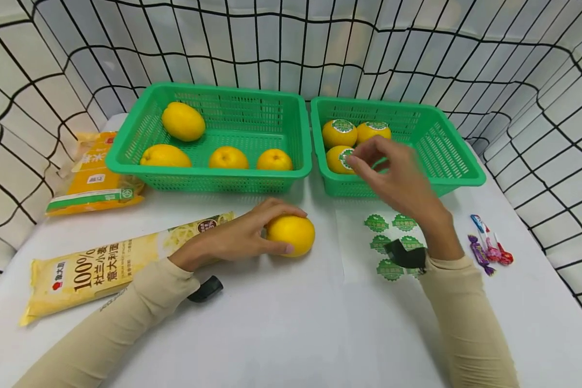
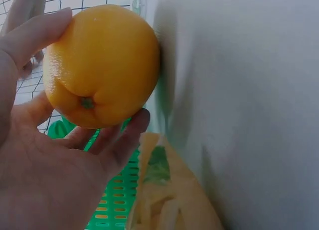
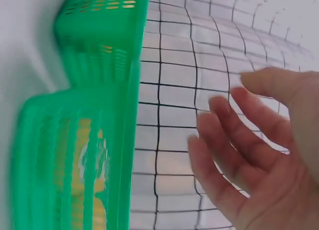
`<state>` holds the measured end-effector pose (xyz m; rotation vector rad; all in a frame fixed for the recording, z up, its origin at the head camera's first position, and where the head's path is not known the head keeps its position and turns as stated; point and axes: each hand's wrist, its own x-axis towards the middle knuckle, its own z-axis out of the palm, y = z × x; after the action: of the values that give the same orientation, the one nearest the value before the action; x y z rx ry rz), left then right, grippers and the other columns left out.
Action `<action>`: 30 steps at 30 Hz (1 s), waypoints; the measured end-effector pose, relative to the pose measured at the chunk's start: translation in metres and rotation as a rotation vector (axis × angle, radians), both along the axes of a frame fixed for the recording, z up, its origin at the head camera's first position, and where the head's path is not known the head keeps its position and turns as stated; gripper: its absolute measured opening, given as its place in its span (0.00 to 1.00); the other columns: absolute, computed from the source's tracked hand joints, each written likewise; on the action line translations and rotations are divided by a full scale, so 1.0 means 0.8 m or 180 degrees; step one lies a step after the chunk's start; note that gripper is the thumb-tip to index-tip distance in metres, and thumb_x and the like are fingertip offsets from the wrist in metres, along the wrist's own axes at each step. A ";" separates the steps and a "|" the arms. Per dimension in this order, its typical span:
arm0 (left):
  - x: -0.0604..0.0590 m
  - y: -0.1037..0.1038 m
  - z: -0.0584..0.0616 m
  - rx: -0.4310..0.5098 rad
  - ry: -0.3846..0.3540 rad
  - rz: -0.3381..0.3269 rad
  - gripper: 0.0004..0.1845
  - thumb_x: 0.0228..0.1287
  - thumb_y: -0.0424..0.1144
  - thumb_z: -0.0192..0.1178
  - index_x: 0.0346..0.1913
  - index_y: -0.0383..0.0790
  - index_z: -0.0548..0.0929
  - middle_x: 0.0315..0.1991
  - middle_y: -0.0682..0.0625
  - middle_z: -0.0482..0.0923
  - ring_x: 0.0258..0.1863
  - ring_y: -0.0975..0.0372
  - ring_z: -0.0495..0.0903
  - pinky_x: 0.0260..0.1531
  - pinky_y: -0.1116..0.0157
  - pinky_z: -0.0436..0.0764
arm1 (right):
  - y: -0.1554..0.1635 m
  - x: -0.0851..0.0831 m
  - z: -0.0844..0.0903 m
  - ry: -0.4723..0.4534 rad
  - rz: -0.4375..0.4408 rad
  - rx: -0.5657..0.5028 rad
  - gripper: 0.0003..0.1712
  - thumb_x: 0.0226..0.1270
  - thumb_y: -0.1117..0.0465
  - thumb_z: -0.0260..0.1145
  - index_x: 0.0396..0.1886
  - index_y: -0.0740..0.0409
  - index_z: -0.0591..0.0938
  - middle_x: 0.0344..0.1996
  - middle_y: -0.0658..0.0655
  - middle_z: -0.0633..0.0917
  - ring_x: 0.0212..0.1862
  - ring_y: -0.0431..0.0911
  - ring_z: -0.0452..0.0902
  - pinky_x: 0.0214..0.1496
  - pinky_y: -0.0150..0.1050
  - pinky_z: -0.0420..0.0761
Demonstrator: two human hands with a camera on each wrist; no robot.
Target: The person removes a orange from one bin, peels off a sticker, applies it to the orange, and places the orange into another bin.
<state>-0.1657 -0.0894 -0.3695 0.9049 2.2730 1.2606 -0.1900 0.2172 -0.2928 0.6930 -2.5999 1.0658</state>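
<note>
My left hand grips a plain yellow citrus fruit that rests on the white table; the left wrist view shows the fruit held between thumb and fingers. My right hand hovers over the front edge of the right green basket, fingers loosely spread and holding nothing, close to a fruit with a green sticker. In the right wrist view the hand is bare beside the basket wall. A sheet of green stickers lies under my right wrist.
The left green basket holds several plain yellow fruit; the right one holds three stickered fruit. Two yellow food packets lie at the left. Wrapped candies lie at the right. Black netting over white cloth surrounds the table.
</note>
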 end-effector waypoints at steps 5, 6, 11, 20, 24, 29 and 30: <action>0.000 0.002 0.002 0.0090 -0.0067 0.0118 0.35 0.68 0.44 0.75 0.74 0.49 0.71 0.71 0.50 0.68 0.65 0.54 0.72 0.66 0.51 0.74 | 0.055 0.030 -0.033 -0.0428 0.0118 0.0695 0.05 0.76 0.61 0.71 0.45 0.58 0.87 0.38 0.52 0.88 0.41 0.43 0.82 0.44 0.33 0.83; 0.001 0.002 0.001 0.0126 -0.0100 0.0134 0.36 0.68 0.44 0.75 0.74 0.48 0.71 0.71 0.49 0.68 0.66 0.54 0.72 0.67 0.51 0.74 | 0.065 0.031 -0.044 -0.0561 0.0086 0.0802 0.06 0.76 0.61 0.71 0.47 0.58 0.87 0.40 0.53 0.89 0.42 0.45 0.82 0.45 0.35 0.84; 0.007 0.002 -0.007 0.0316 -0.0307 0.0207 0.35 0.69 0.44 0.74 0.73 0.48 0.69 0.71 0.51 0.71 0.70 0.54 0.70 0.68 0.51 0.76 | 0.086 0.023 -0.088 -0.1173 -0.0260 0.1078 0.24 0.76 0.55 0.71 0.62 0.67 0.80 0.54 0.65 0.83 0.50 0.55 0.80 0.50 0.50 0.83; 0.013 -0.004 -0.008 0.0314 -0.0309 0.0205 0.33 0.70 0.45 0.74 0.73 0.53 0.72 0.69 0.54 0.73 0.67 0.55 0.71 0.66 0.52 0.75 | 0.090 0.022 -0.113 -0.1109 -0.0388 0.0983 0.17 0.75 0.57 0.72 0.52 0.65 0.83 0.50 0.64 0.81 0.48 0.55 0.77 0.48 0.49 0.80; 0.014 -0.009 -0.008 0.0330 -0.0258 0.0099 0.30 0.72 0.44 0.71 0.73 0.52 0.72 0.70 0.54 0.73 0.69 0.55 0.70 0.68 0.51 0.75 | 0.096 0.024 -0.114 -0.1119 -0.0293 0.0758 0.10 0.78 0.60 0.69 0.47 0.63 0.82 0.44 0.62 0.84 0.45 0.53 0.82 0.43 0.43 0.81; 0.010 -0.015 -0.005 0.0335 -0.0354 -0.0081 0.31 0.73 0.43 0.70 0.75 0.50 0.71 0.72 0.54 0.72 0.70 0.56 0.70 0.71 0.51 0.74 | 0.104 0.028 -0.107 -0.1216 -0.0288 0.0667 0.12 0.83 0.57 0.63 0.50 0.62 0.76 0.47 0.63 0.86 0.50 0.56 0.84 0.45 0.44 0.83; 0.009 -0.017 -0.004 0.0328 -0.0410 -0.0121 0.32 0.73 0.42 0.70 0.76 0.50 0.71 0.72 0.55 0.72 0.70 0.57 0.70 0.72 0.51 0.73 | 0.103 0.029 -0.104 -0.1195 -0.0275 0.0665 0.12 0.83 0.56 0.62 0.50 0.62 0.76 0.48 0.63 0.86 0.52 0.56 0.83 0.45 0.44 0.83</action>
<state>-0.1585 -0.1026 -0.3728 0.8713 2.0992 1.3884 -0.1666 0.2999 -0.3758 0.4507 -3.0641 0.9873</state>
